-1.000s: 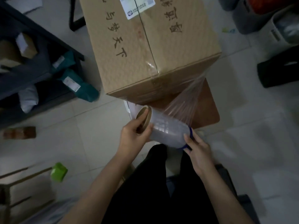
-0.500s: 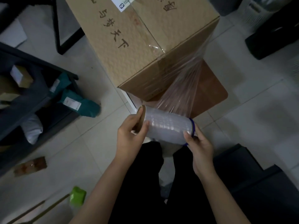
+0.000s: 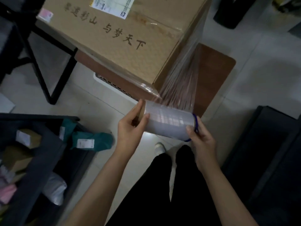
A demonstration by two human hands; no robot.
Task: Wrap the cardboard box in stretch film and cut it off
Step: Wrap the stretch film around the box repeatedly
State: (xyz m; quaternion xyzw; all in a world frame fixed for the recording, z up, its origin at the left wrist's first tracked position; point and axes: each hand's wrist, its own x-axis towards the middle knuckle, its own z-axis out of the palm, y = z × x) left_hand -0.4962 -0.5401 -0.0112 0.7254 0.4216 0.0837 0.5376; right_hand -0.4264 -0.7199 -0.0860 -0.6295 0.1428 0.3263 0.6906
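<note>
A large cardboard box [image 3: 123, 43] with black characters and a white shipping label rests on a low brown table [image 3: 213, 70]. I hold a roll of stretch film [image 3: 167, 121] level in front of the box's near corner. My left hand [image 3: 132, 126] grips its cardboard core end, and my right hand [image 3: 202, 137] grips the end with the blue rim. A sheet of clear film [image 3: 182, 80] stretches taut from the roll up along the box's right side.
A dark shelf unit [image 3: 32, 160] with parcels stands at the lower left, a teal parcel [image 3: 92, 141] sticking out. A black metal frame [image 3: 40, 62] stands left of the box. Dark bins [image 3: 267, 160] sit at the right. My black-trousered legs [image 3: 171, 185] are below.
The view has swung around the box's near corner, so more of its top and left shows. The roll stays in both hands with film still drawn to the box's right side.
</note>
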